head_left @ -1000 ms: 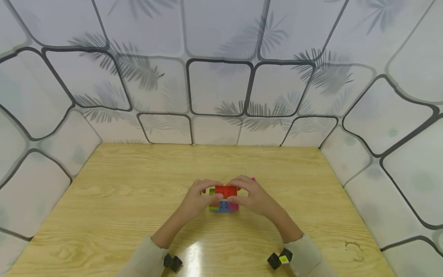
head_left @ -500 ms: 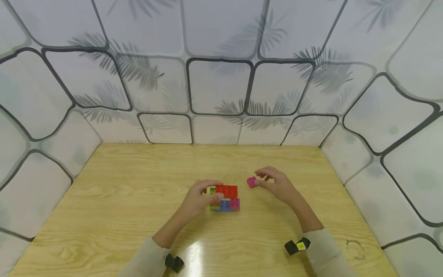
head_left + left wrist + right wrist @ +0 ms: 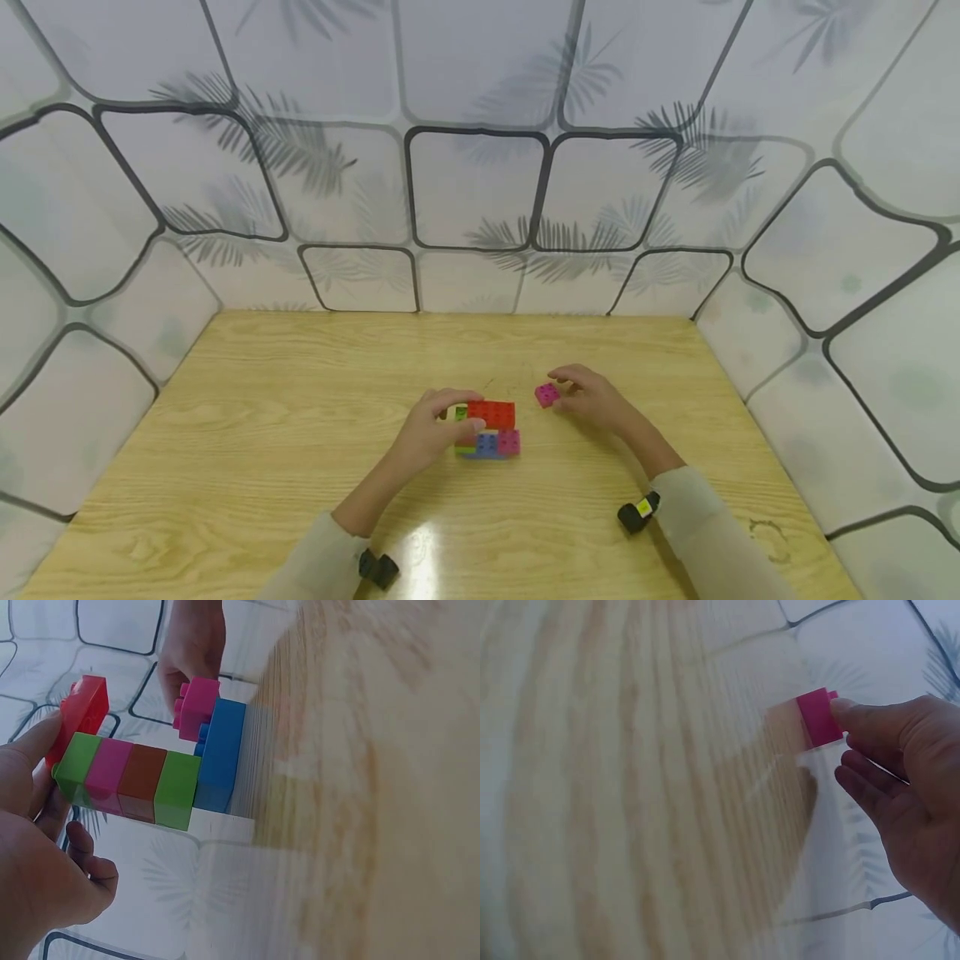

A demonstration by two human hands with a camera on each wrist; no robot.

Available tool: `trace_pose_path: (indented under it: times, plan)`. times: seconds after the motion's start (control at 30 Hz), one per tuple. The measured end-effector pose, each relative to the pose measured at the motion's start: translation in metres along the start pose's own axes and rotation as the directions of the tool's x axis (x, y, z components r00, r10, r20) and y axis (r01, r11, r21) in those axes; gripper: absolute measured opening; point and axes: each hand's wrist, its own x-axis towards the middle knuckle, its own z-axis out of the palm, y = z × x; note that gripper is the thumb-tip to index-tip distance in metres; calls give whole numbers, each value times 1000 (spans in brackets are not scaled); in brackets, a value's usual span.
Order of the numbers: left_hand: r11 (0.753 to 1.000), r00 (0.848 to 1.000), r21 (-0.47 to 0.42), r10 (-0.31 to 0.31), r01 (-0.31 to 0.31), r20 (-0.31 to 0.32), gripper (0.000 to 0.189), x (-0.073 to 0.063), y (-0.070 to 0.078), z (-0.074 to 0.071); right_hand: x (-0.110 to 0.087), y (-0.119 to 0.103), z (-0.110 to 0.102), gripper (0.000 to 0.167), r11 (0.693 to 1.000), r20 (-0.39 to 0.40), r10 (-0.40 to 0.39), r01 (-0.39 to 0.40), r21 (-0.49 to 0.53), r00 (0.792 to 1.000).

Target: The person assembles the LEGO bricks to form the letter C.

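My left hand (image 3: 427, 435) pinches a red toy building brick (image 3: 491, 414) between thumb and fingers. That brick crosses the top of a tower of green, pink and brown bricks (image 3: 141, 775), stacked on a blue brick (image 3: 220, 754) on the table. A pink brick (image 3: 198, 709) sits on the blue brick's other end. To the right, a loose magenta brick (image 3: 547, 394) stands on the table, studs up. My right hand (image 3: 594, 400) is right beside it, fingers loosely bent. In the right wrist view, the thumb tip overlaps the studs of the magenta brick (image 3: 820, 718).
The wooden table (image 3: 300, 375) is enclosed at the back and sides by patterned white panels (image 3: 480, 187). Black blocks are strapped at the left wrist (image 3: 377, 569) and the right wrist (image 3: 637, 512).
My right hand has let go of the red brick and moved right to the loose magenta brick, shifting slightly there. My left hand has stayed on the red brick.
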Motion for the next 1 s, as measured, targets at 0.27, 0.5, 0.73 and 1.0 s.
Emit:
trace_pose_path:
  times: [0.27,0.5,0.73,1.0]
  plan:
    - [1000,1000,6,6,-6,0,37,1,-2,1,9,4,4,47,999,46,33,-34,30,998]
    - [1000,1000,3,11,-11,-4,33,1,-2,0,11,5,7,43,999,34,27,-28,27,999]
    - [1000,1000,1,12,-12,-2,38,1,-2,0,10,5,8,40,999,0,11,-11,43,1000]
    - [1000,1000,-14,6,-6,-7,40,0,-1,1,4,-3,14,38,990,-35,-25,29,136,999]
